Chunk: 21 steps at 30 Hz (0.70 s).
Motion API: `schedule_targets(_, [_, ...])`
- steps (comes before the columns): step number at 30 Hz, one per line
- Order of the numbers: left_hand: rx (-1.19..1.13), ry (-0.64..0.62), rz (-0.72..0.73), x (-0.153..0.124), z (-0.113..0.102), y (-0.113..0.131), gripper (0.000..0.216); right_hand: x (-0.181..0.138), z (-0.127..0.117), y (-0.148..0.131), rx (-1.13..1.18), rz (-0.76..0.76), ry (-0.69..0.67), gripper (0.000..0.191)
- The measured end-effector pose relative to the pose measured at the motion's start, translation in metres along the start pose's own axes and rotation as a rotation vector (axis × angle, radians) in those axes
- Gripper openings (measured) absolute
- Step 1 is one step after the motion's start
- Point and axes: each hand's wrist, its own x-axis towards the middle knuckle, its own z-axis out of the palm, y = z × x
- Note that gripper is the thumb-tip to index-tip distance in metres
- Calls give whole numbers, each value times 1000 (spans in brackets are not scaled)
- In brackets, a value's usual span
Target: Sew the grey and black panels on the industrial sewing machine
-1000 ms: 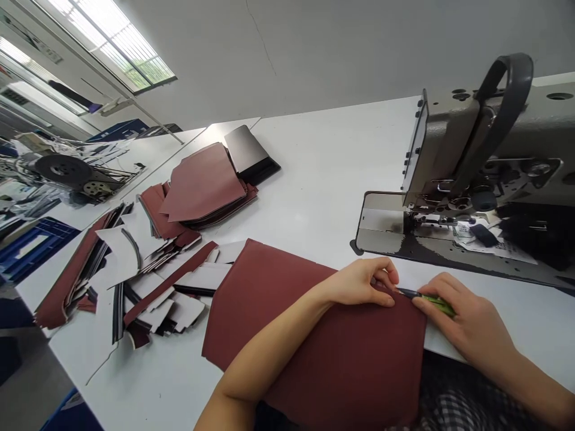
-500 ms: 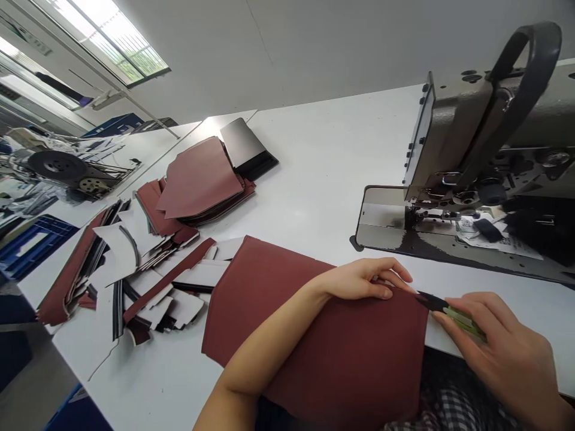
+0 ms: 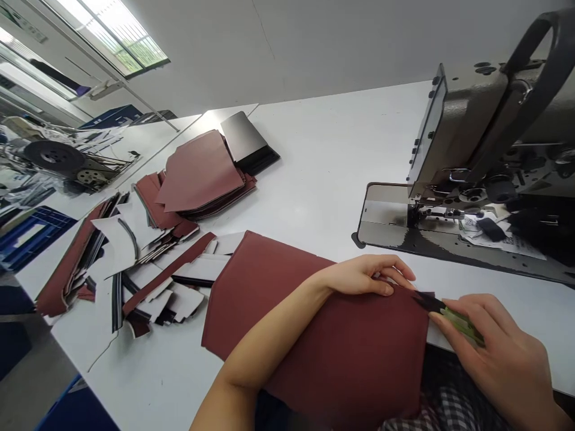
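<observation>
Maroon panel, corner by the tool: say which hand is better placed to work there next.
The right hand, probably: it holds the green-handled tool at that corner; the left hand rests on the maroon panel.

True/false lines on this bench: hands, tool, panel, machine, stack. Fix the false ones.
1. The left hand is on the maroon panel. True.
2. The right hand holds a green-handled tool. True.
3. A sewing machine stands right of the stack of maroon pieces. True.
4. The tool lies beneath the sewing machine. False: it is held at the panel's edge.
5. The stack is on the floor. False: it lies on the white table.
</observation>
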Motion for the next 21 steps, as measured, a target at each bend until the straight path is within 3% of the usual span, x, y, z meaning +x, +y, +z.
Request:
schedule_targets(3, [-3, 3, 8, 0, 1, 0, 32, 4, 0, -2, 9, -5, -21, 23])
schedule_targets(9, [-21, 34, 28, -1, 0, 1, 31, 12, -6, -2, 199, 142, -113, 31])
schedule_targets(14, [27, 87, 12, 4, 1, -1, 31, 22, -5, 1, 165, 44, -218, 38])
schedule_targets(21, [12, 111, 9, -3, 0, -2, 34, 36, 1, -2, 102, -77, -174, 34])
